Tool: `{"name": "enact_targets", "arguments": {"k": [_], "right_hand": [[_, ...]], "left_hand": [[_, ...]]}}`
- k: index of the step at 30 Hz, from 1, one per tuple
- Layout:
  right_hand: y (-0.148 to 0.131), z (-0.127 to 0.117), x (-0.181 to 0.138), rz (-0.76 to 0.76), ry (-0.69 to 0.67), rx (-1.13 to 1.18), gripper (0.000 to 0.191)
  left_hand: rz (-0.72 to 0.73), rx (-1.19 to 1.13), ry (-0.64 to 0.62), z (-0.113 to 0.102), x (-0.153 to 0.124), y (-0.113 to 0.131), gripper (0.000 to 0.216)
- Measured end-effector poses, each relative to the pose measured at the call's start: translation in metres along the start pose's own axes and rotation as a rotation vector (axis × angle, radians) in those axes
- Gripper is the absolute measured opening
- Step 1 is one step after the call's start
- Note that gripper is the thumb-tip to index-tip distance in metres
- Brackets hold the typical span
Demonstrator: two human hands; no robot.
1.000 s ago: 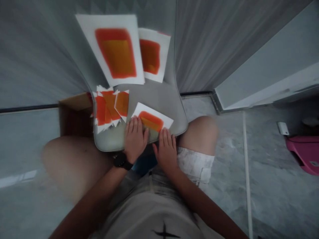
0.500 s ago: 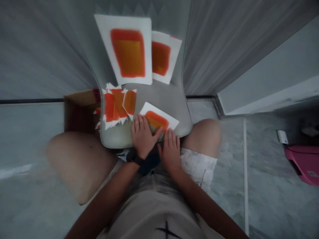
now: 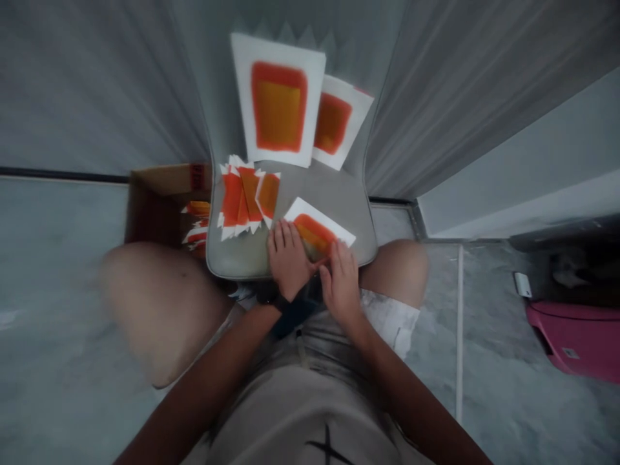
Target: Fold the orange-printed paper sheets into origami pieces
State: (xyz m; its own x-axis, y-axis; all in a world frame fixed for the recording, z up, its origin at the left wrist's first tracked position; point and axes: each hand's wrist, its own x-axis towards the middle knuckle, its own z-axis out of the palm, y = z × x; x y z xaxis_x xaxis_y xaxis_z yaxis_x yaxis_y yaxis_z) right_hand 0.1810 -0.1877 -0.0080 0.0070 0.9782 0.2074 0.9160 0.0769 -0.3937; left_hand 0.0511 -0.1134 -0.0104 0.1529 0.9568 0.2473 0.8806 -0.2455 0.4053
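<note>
A small white paper sheet printed with an orange-red rectangle lies slanted on the front of the grey chair seat. My left hand rests flat on its left end, fingers stretched, thumb pointing toward the other hand. My right hand presses on the near right edge, fingers extended. Both hands cover the sheet's near side, so I cannot tell whether it is folded there. Just left of the sheet, a fanned pile of orange-and-white folded papers with pointed ends sits on the seat.
A stack of larger printed sheets leans on the chair back, with another stack beside it. An open cardboard box holding similar papers stands left of the chair. A pink object and a small white device are at right.
The view has shifted, so the chair appears farther right. My right hand has moved slightly up over the sheet's near edge, and my left thumb has dropped toward that edge.
</note>
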Motion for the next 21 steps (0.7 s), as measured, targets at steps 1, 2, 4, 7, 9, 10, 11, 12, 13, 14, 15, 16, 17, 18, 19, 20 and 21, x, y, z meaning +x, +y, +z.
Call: {"name": "enact_targets", "arguments": {"k": [1,2,4,7,9,10,11,12,13,14,15,16,17,18,19,20,21], "right_hand": [[-0.001,0.000,0.004,-0.024,-0.010,0.012,0.063],[-0.001,0.002,0.008,-0.038,-0.026,0.017,0.063],[-0.001,0.009,0.012,-0.025,-0.057,-0.002,0.063],[0.006,0.019,0.015,-0.003,-0.083,-0.064,0.064],[0.014,0.020,0.017,-0.033,-0.086,-0.095,0.061],[0.019,0.019,0.020,-0.062,-0.091,-0.106,0.059],[0.024,0.016,0.023,-0.096,-0.097,-0.115,0.057],[0.029,0.013,0.027,-0.132,-0.104,-0.124,0.055],[0.034,0.009,0.031,-0.170,-0.113,-0.132,0.053],[0.038,0.006,0.035,-0.205,-0.120,-0.139,0.051],[0.043,0.003,0.038,-0.236,-0.126,-0.148,0.049],[0.046,0.001,0.042,-0.263,-0.130,-0.157,0.047],[0.050,-0.002,0.045,-0.290,-0.136,-0.165,0.046],[0.054,-0.004,0.047,-0.319,-0.144,-0.171,0.045],[0.058,-0.008,0.050,-0.352,-0.155,-0.175,0.044],[0.062,-0.011,0.052,-0.386,-0.168,-0.176,0.044],[0.067,-0.016,0.056,-0.422,-0.182,-0.175,0.045]], "left_hand": [[0.021,-0.001,-0.010,-0.002,-0.001,-0.003,0.097],[0.043,-0.005,-0.020,-0.004,-0.002,-0.006,0.096],[0.094,-0.027,-0.031,-0.008,-0.006,-0.013,0.096],[0.221,-0.093,-0.028,-0.013,-0.012,-0.024,0.084],[0.344,-0.132,-0.034,-0.014,-0.014,-0.028,0.069],[0.402,-0.142,-0.041,-0.015,-0.014,-0.030,0.063],[0.451,-0.146,-0.051,-0.015,-0.013,-0.031,0.059],[0.487,-0.143,-0.063,-0.015,-0.011,-0.032,0.057],[0.510,-0.136,-0.079,-0.015,-0.009,-0.033,0.056],[0.526,-0.124,-0.100,-0.015,-0.006,-0.033,0.055],[0.537,-0.109,-0.123,-0.015,-0.003,-0.033,0.053],[0.541,-0.092,-0.143,-0.015,0.000,-0.033,0.051],[0.542,-0.071,-0.158,-0.016,0.003,-0.033,0.050],[0.544,-0.049,-0.168,-0.017,0.005,-0.033,0.050],[0.543,-0.029,-0.169,-0.019,0.006,-0.033,0.050],[0.539,-0.014,-0.163,-0.021,0.007,-0.033,0.051],[0.534,-0.007,-0.153,-0.022,0.007,-0.033,0.051]]}}
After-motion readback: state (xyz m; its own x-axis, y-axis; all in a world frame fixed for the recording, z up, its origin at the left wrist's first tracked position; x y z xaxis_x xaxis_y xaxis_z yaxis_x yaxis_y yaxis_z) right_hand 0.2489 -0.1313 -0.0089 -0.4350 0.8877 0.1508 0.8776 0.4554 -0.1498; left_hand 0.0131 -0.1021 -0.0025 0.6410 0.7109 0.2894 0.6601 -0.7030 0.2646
